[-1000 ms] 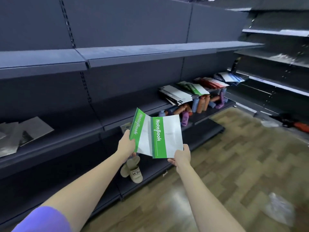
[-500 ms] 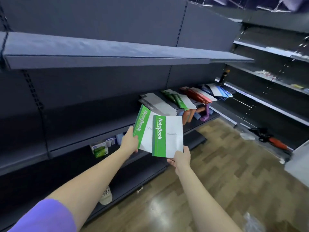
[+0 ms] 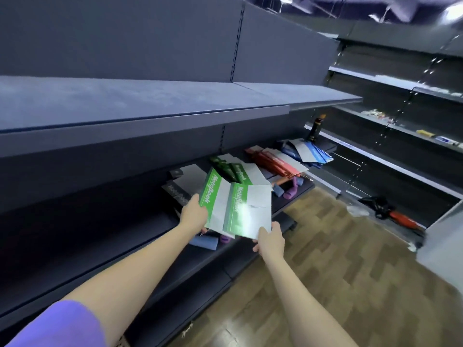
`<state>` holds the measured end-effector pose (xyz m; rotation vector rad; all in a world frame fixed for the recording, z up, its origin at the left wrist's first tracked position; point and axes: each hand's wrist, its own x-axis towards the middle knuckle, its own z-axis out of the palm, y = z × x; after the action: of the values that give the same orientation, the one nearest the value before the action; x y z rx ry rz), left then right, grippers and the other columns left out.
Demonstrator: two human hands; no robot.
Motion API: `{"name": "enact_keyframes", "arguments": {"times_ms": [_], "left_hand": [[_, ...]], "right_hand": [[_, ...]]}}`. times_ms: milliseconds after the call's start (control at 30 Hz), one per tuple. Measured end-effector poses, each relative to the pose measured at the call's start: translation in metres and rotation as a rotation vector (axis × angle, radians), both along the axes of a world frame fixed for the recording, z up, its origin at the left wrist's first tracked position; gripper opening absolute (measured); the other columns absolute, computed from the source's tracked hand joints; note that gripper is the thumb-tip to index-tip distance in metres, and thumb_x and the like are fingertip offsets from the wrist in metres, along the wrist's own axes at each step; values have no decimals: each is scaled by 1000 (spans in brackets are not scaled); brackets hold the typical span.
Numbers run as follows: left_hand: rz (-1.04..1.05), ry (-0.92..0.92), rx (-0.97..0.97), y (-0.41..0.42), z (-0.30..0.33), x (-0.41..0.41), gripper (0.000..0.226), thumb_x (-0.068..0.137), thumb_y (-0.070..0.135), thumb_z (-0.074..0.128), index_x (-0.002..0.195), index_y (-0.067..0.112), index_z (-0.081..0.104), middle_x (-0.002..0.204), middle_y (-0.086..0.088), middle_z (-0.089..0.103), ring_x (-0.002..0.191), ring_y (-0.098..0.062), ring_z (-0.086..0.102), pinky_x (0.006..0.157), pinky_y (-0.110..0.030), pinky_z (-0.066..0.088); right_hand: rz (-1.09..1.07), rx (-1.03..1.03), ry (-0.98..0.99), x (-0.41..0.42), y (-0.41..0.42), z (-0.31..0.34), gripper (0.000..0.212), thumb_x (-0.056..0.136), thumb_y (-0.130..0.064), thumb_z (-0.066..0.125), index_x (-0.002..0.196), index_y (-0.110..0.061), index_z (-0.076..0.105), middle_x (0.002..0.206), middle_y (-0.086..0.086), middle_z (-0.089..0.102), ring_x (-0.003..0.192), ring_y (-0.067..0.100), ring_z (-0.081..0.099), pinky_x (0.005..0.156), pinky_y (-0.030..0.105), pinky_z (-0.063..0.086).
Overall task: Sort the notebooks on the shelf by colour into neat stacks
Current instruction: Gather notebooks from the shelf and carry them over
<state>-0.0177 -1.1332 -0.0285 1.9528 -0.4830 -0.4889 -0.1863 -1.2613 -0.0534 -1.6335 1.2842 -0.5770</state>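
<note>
**Q:** What do the hands hold, and where?

**A:** My left hand (image 3: 194, 215) grips the left edge of one green notebook (image 3: 215, 199), fingers curled behind it and the thumb side toward me. My right hand (image 3: 270, 240) pinches the lower right corner of a second green notebook (image 3: 250, 211), which overlaps the first. Both are carried in the air, just in front of the green stack (image 3: 235, 171) on the middle shelf (image 3: 290, 204), not yet resting on it.

**Q:** How is the shelf arranged, taking the green stack as reference?

**A:** To its left lie black notebooks (image 3: 179, 190), loosely fanned. To its right sits a red stack (image 3: 273, 161), and beyond that a blue stack (image 3: 308, 151) at the far end of the shelf. The colours are thus already grouped.

**Q:** How far along is the sorting?

**A:** I judge it well advanced. The four colour groups exist, yet none is squared: covers splay at angles in every pile. What remains, as I read it, is to lay these two green notebooks on the green stack and then to align the edges of each pile. Whether more notebooks lie elsewhere, I cannot tell.
</note>
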Motion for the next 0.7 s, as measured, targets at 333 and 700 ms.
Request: {"name": "enact_keyframes", "arguments": {"times_ms": [333, 700], "left_hand": [[271, -53, 139, -113, -14, 49, 22, 90, 9, 41, 103, 16, 57, 91, -11, 66, 75, -33, 66, 51, -28, 49], [516, 111, 100, -178, -11, 55, 36, 90, 3, 33, 114, 18, 55, 85, -19, 64, 46, -24, 53, 36, -23, 37]], "right_hand": [[112, -92, 37, 76, -174, -21, 34, 96, -18, 37, 129, -21, 43, 102, 13, 62, 81, 36, 67, 77, 45, 56], [571, -442, 537, 135, -272, -18, 34, 95, -31, 46, 123, -12, 50, 121, 13, 59, 106, 33, 61, 77, 39, 45]]}}
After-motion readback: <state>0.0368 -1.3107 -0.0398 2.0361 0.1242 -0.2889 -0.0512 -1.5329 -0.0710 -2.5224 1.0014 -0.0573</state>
